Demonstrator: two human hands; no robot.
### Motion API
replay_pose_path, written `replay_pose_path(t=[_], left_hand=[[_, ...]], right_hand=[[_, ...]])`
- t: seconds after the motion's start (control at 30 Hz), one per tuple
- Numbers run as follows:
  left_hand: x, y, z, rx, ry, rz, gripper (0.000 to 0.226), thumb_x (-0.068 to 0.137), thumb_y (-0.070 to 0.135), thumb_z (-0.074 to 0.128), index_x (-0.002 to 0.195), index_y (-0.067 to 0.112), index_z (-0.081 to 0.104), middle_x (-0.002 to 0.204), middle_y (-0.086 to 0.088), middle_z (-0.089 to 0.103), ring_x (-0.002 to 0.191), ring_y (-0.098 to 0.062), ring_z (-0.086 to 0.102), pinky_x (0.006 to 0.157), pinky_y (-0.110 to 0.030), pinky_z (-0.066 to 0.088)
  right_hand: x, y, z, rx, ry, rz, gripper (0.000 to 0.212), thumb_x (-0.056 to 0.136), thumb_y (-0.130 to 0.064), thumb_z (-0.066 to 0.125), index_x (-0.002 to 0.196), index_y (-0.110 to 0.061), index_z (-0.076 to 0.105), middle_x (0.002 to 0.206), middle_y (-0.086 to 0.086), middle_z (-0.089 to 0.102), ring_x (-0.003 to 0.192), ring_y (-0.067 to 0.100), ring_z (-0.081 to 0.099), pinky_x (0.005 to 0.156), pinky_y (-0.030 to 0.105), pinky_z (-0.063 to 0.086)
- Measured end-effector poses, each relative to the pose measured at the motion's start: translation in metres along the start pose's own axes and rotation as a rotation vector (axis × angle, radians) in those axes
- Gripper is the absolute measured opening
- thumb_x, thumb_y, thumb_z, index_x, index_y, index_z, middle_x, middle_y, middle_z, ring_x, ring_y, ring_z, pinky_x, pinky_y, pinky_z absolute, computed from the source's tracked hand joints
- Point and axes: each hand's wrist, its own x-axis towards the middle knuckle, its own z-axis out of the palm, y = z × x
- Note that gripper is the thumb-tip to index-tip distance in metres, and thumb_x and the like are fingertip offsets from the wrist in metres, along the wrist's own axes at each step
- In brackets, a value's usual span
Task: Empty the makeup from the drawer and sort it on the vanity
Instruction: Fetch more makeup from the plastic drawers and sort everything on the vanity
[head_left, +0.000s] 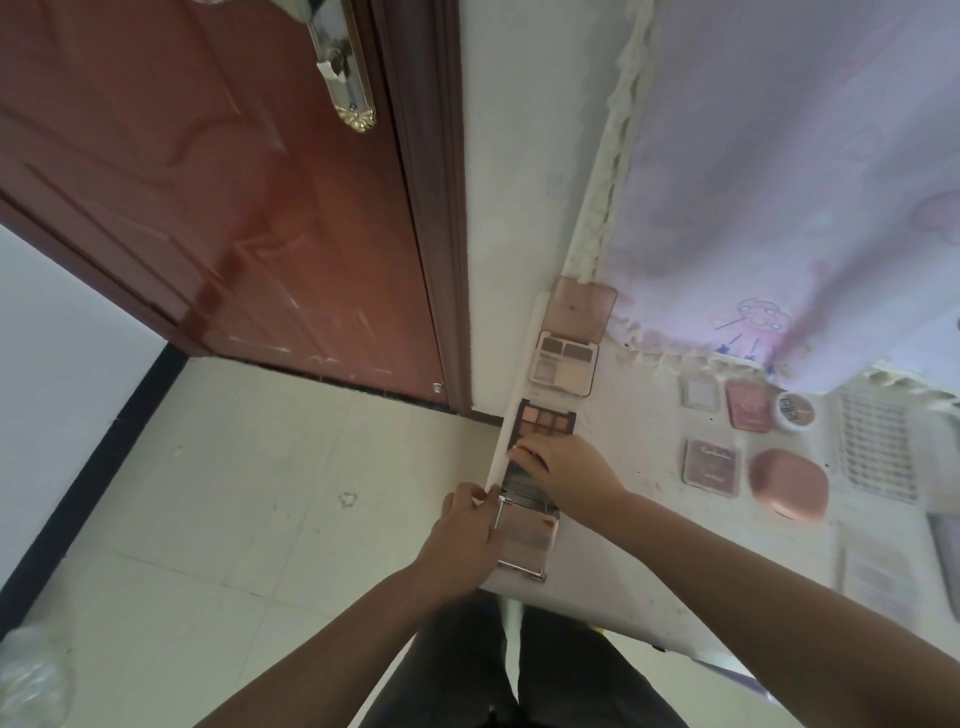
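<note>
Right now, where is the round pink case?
In the head view, the round pink case sits on the vanity, right of both hands, beside a square pink compact and below a small round jar.
</note>
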Motion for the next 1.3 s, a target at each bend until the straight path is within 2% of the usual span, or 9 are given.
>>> replay_pose_path(t=[0.2, 0.3, 0.5, 0.6, 0.77, 0.9, 1.0, 1.13, 1.3], left_hand=[[0.005, 0.005, -0.005, -0.033, 0.044, -0.003, 0.047, 0.098, 0.022, 0.039, 0.144, 0.015, 0.031, 0.139, -0.009, 0.031, 0.125, -0.021, 0.033, 0.099, -0.025, 0.036], [0.005, 0.015, -0.017, -0.105, 0.221, 0.03, 0.049, 0.097, 0.018, 0.043, 0.144, 0.016, 0.032, 0.136, -0.006, 0.038, 0.122, -0.016, 0.036, 0.099, -0.022, 0.033], [0.025, 0.095, -0.031, -0.183, 0.516, 0.425, 0.042, 0.09, 0.006, 0.05, 0.131, 0.01, 0.049, 0.123, -0.005, 0.052, 0.114, -0.015, 0.047, 0.1, -0.025, 0.04], [0.041, 0.137, -0.007, -0.222, 0.376, 0.483, 0.041, 0.093, 0.009, 0.045, 0.133, 0.013, 0.048, 0.122, -0.001, 0.05, 0.112, -0.007, 0.045, 0.097, -0.008, 0.032], [0.071, 0.18, 0.04, -0.517, -0.035, -0.006, 0.046, 0.099, 0.014, 0.037, 0.144, 0.01, 0.033, 0.138, -0.01, 0.043, 0.122, -0.022, 0.047, 0.105, -0.031, 0.039], [0.081, 0.189, 0.049, -0.792, -0.047, -0.225, 0.035, 0.101, 0.019, 0.033, 0.129, 0.008, 0.051, 0.132, -0.016, 0.053, 0.112, -0.024, 0.054, 0.1, -0.036, 0.044], [0.077, 0.187, 0.041, -1.303, -0.202, -0.317, 0.033, 0.099, 0.033, 0.043, 0.104, 0.01, 0.066, 0.104, -0.014, 0.065, 0.09, -0.022, 0.058, 0.085, -0.033, 0.049], [0.064, 0.18, 0.028, -1.697, -0.408, -0.319, 0.05, 0.089, 0.043, 0.055, 0.121, 0.005, 0.06, 0.116, -0.018, 0.057, 0.108, -0.031, 0.054, 0.092, -0.039, 0.052], [0.052, 0.181, 0.024, -1.825, -0.402, -0.343, 0.048, 0.093, 0.04, 0.048, 0.125, 0.004, 0.054, 0.116, -0.02, 0.056, 0.097, -0.027, 0.059, 0.09, -0.038, 0.052]], right_hand=[[0.004, 0.005, -0.014, 0.041, -0.008, 0.045, 0.035, 0.097, -0.043, 0.04, 0.101, -0.016, 0.061, 0.088, 0.001, 0.064, 0.079, 0.019, 0.058, 0.068, 0.029, 0.043], [-0.006, 0.024, -0.034, 0.117, 0.135, 0.097, 0.029, 0.097, -0.041, 0.04, 0.099, -0.021, 0.06, 0.083, -0.005, 0.063, 0.076, 0.016, 0.058, 0.063, 0.026, 0.039], [-0.053, 0.123, -0.079, -0.025, 0.198, 0.347, 0.02, 0.095, -0.025, 0.048, 0.104, -0.018, 0.063, 0.104, 0.003, 0.068, 0.097, 0.024, 0.063, 0.082, 0.035, 0.049], [-0.075, 0.152, -0.08, -0.196, -0.021, 0.459, 0.028, 0.09, -0.044, 0.044, 0.112, -0.03, 0.055, 0.119, -0.005, 0.052, 0.107, 0.023, 0.054, 0.082, 0.039, 0.045], [-0.088, 0.169, -0.055, -0.465, -0.046, 0.192, 0.05, 0.09, -0.048, 0.047, 0.131, -0.022, 0.038, 0.138, 0.0, 0.04, 0.126, 0.022, 0.04, 0.111, 0.038, 0.022], [-0.092, 0.172, -0.057, -0.34, 0.062, 0.078, 0.041, 0.089, -0.048, 0.051, 0.12, -0.021, 0.048, 0.128, -0.001, 0.049, 0.113, 0.019, 0.049, 0.092, 0.027, 0.034], [-0.096, 0.159, -0.065, -0.039, 0.095, 0.103, 0.043, 0.083, -0.051, 0.06, 0.116, -0.025, 0.051, 0.117, -0.007, 0.053, 0.101, 0.012, 0.053, 0.077, 0.019, 0.036], [-0.104, 0.147, -0.078, 0.103, 0.112, 0.031, 0.038, 0.078, -0.048, 0.066, 0.11, -0.029, 0.053, 0.103, -0.012, 0.055, 0.09, 0.007, 0.054, 0.069, 0.012, 0.037], [-0.105, 0.136, -0.092, 0.077, 0.072, -0.032, 0.038, 0.079, -0.045, 0.067, 0.109, -0.025, 0.056, 0.101, -0.008, 0.061, 0.09, 0.009, 0.056, 0.079, 0.027, 0.047]])
